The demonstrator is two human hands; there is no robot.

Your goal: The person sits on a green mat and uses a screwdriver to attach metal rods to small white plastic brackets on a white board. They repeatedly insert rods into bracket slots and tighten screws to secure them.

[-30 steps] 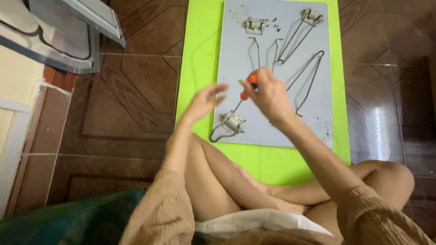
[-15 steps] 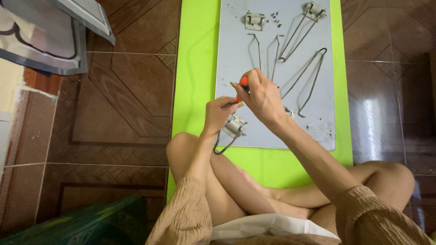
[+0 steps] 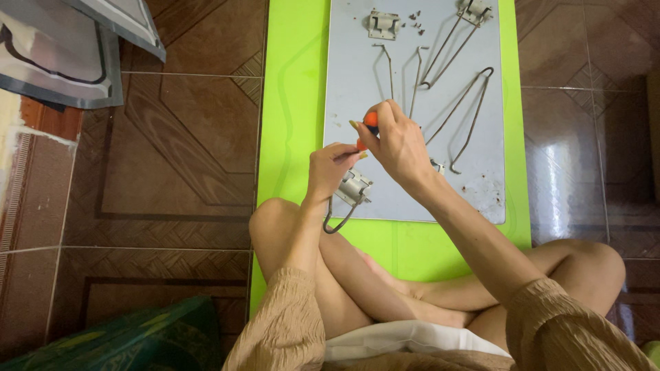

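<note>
Right hand [image 3: 399, 148]: fingers closed around the orange-handled screwdriver [image 3: 366, 125], held tilted above the pale grey rectangular metal panel [image 3: 357, 82], tip pointing down toward the left hand. Left hand [image 3: 328, 168]: fingertips pinched together at the screwdriver's lower end; what they pinch is too small to tell. Small grey metal bracket with a bent wire loop [image 3: 352, 189]: lies on the panel's near left corner, just below both hands, loop overhanging the edge. Panel rests on a bright green rectangular mat [image 3: 292, 103] on the brown tiled floor [image 3: 172, 151]. Further back on the panel: 1 second grey metal bracket [image 3: 383, 24], a scatter of small dark screws [image 3: 416, 20], long bent wire rods [image 3: 471, 117].
</note>
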